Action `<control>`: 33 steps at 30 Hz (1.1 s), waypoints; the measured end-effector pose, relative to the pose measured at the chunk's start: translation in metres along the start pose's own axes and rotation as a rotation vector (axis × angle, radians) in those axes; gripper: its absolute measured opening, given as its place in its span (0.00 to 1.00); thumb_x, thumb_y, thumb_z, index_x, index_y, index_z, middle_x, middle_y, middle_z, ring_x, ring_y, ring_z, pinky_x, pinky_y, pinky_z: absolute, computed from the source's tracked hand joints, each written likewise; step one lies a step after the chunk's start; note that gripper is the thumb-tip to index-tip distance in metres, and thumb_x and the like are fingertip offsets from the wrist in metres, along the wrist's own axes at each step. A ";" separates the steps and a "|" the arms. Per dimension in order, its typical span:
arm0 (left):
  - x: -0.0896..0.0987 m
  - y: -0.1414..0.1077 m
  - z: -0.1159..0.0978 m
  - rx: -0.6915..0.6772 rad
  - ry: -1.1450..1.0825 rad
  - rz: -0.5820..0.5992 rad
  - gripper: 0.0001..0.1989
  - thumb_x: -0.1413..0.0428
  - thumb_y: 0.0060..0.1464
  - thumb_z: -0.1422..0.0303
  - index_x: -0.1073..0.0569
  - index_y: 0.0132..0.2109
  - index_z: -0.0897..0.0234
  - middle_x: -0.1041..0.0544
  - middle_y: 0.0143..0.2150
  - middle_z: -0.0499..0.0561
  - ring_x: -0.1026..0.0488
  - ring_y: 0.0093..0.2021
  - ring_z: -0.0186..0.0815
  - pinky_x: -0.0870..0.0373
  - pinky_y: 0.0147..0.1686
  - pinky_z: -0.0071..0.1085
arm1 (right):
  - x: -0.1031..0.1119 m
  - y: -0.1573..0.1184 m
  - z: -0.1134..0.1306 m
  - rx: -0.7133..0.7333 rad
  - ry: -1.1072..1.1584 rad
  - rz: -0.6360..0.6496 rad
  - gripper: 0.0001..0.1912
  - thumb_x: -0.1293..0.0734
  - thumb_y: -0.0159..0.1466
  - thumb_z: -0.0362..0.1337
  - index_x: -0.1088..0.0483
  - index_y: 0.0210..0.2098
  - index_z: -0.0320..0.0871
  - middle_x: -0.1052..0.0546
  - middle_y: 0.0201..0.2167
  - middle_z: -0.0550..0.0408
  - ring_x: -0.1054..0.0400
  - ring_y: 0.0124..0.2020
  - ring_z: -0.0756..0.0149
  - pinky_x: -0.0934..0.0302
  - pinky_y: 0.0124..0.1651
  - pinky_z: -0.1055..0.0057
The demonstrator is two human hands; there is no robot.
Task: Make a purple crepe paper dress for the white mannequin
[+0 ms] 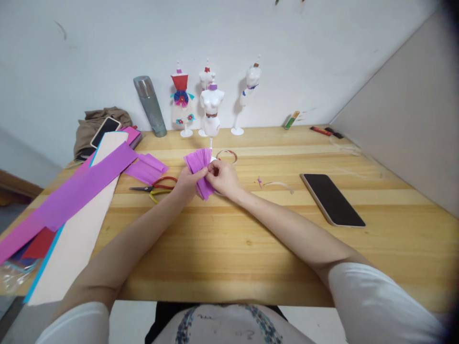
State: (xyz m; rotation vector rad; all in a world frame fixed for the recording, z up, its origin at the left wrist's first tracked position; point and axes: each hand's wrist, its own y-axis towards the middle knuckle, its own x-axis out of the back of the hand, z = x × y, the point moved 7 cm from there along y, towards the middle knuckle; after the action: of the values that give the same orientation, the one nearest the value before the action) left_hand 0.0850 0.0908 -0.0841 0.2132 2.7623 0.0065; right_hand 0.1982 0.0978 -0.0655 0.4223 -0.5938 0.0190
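Note:
A pleated piece of purple crepe paper point(198, 161) is gathered at its middle and fans out above and below. My left hand point(189, 181) is closed on its left side, thumb pressed across the folds. The fingers of my right hand point(224, 177) pinch the gathered middle from the right; whether a thread is in them I cannot make out. Just behind stands a small white mannequin point(212, 102) with a purple neck band and a brown waist band. Scissors point(154, 188) with red and yellow handles lie left of my left hand. A red-patterned ring point(229, 155) lies behind my right hand.
Long purple point(86, 186) and cream paper strips point(86, 234) cover the table's left side. A dressed mannequin point(180, 95), another mannequin point(253, 79) and a flask point(150, 107) stand along the wall. At right lie a phone point(333, 199), a glue stick point(291, 120) and a red marker point(321, 131).

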 end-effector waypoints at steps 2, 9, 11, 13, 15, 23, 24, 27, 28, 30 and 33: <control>-0.001 -0.001 0.000 0.008 -0.008 0.012 0.12 0.33 0.42 0.67 0.23 0.36 0.65 0.19 0.34 0.51 0.20 0.39 0.40 0.25 0.44 0.36 | 0.000 0.000 0.000 -0.005 -0.006 0.009 0.06 0.35 0.57 0.34 0.36 0.24 0.44 0.30 0.20 0.58 0.38 0.24 0.68 0.47 0.31 0.69; -0.004 0.000 0.002 0.014 -0.046 0.041 0.14 0.34 0.41 0.67 0.22 0.38 0.65 0.17 0.35 0.53 0.19 0.43 0.44 0.24 0.46 0.38 | 0.000 -0.001 0.001 -0.013 -0.039 0.019 0.06 0.35 0.57 0.34 0.35 0.24 0.44 0.29 0.21 0.57 0.38 0.24 0.67 0.48 0.30 0.70; -0.006 -0.001 0.002 0.025 -0.045 0.054 0.14 0.34 0.41 0.67 0.22 0.38 0.65 0.17 0.36 0.53 0.19 0.44 0.45 0.24 0.46 0.39 | 0.000 -0.001 0.000 -0.024 -0.046 0.017 0.06 0.35 0.57 0.34 0.35 0.24 0.44 0.29 0.21 0.57 0.38 0.24 0.67 0.48 0.30 0.69; -0.007 -0.002 0.001 0.030 -0.043 0.052 0.14 0.34 0.41 0.67 0.22 0.38 0.64 0.17 0.37 0.53 0.20 0.45 0.45 0.24 0.47 0.39 | 0.000 -0.001 -0.001 -0.031 -0.056 0.015 0.06 0.35 0.57 0.33 0.35 0.24 0.44 0.29 0.21 0.57 0.38 0.24 0.67 0.47 0.30 0.69; -0.008 -0.003 0.000 0.031 -0.041 0.060 0.14 0.34 0.41 0.67 0.22 0.38 0.63 0.17 0.37 0.52 0.20 0.45 0.44 0.24 0.47 0.39 | 0.000 -0.001 -0.001 -0.027 -0.066 0.009 0.06 0.36 0.57 0.33 0.35 0.24 0.44 0.30 0.21 0.57 0.38 0.24 0.67 0.47 0.31 0.69; -0.006 0.001 0.006 0.039 -0.027 0.065 0.20 0.32 0.40 0.64 0.22 0.43 0.63 0.17 0.38 0.52 0.20 0.40 0.41 0.25 0.39 0.34 | 0.009 0.006 -0.007 -0.067 0.021 -0.083 0.07 0.36 0.55 0.31 0.38 0.21 0.45 0.31 0.20 0.58 0.39 0.24 0.68 0.46 0.31 0.69; -0.004 0.002 0.007 0.031 -0.028 0.058 0.21 0.31 0.40 0.64 0.22 0.43 0.64 0.17 0.39 0.52 0.20 0.40 0.41 0.25 0.39 0.34 | 0.011 0.008 -0.009 -0.072 0.040 -0.098 0.08 0.37 0.55 0.31 0.38 0.21 0.45 0.31 0.19 0.59 0.39 0.24 0.68 0.45 0.31 0.69; 0.004 0.006 0.008 -0.010 0.006 -0.003 0.19 0.31 0.37 0.63 0.21 0.40 0.64 0.17 0.35 0.52 0.20 0.40 0.42 0.24 0.40 0.35 | 0.014 0.010 -0.011 -0.076 0.068 -0.116 0.09 0.36 0.55 0.31 0.39 0.20 0.45 0.32 0.19 0.59 0.39 0.23 0.68 0.44 0.32 0.69; 0.008 0.007 0.008 -0.018 0.031 -0.032 0.17 0.31 0.37 0.64 0.21 0.38 0.64 0.17 0.34 0.51 0.20 0.39 0.42 0.24 0.40 0.36 | 0.014 0.010 -0.011 -0.073 0.071 -0.117 0.09 0.36 0.55 0.31 0.39 0.20 0.45 0.32 0.19 0.59 0.39 0.24 0.68 0.44 0.32 0.69; 0.014 0.008 0.008 -0.013 0.065 -0.084 0.14 0.32 0.39 0.65 0.22 0.35 0.64 0.18 0.31 0.51 0.20 0.38 0.42 0.23 0.39 0.36 | 0.014 0.010 -0.011 -0.068 0.072 -0.117 0.09 0.36 0.55 0.31 0.40 0.20 0.46 0.32 0.19 0.59 0.38 0.24 0.67 0.43 0.33 0.68; 0.022 0.007 0.006 0.018 0.089 -0.162 0.12 0.33 0.40 0.67 0.24 0.34 0.65 0.19 0.31 0.52 0.20 0.36 0.41 0.23 0.36 0.36 | 0.013 0.011 -0.012 -0.074 0.077 -0.115 0.10 0.36 0.55 0.32 0.40 0.20 0.46 0.32 0.19 0.59 0.38 0.24 0.67 0.42 0.33 0.68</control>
State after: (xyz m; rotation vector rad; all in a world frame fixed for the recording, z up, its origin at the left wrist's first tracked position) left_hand 0.0680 0.1011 -0.0975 -0.0066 2.8613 -0.0527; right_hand 0.2138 0.1108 -0.0635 0.3820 -0.4918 -0.0954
